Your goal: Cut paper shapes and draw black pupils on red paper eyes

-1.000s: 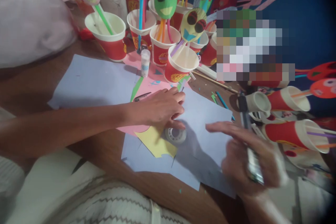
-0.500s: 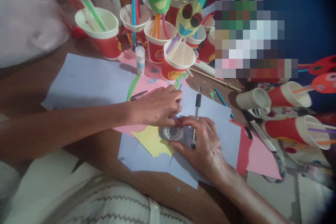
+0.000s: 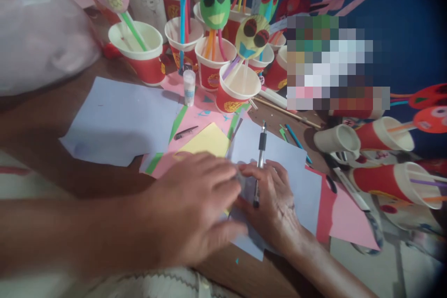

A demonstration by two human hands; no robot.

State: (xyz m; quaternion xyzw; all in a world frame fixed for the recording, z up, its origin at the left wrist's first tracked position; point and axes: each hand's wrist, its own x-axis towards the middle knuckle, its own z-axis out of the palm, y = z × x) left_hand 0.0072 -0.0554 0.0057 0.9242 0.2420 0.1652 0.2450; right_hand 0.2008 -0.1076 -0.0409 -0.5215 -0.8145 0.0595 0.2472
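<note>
Pen [image 3: 260, 156] — fore-and-aft, tip forward

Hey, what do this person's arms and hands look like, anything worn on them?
The left forearm and right forearm show no sleeves. The left grip is an ungloved hand, motion-blurred; the right grip is ungloved too, with no watch visible. Below, a pale garment has dark zigzag lines.
</note>
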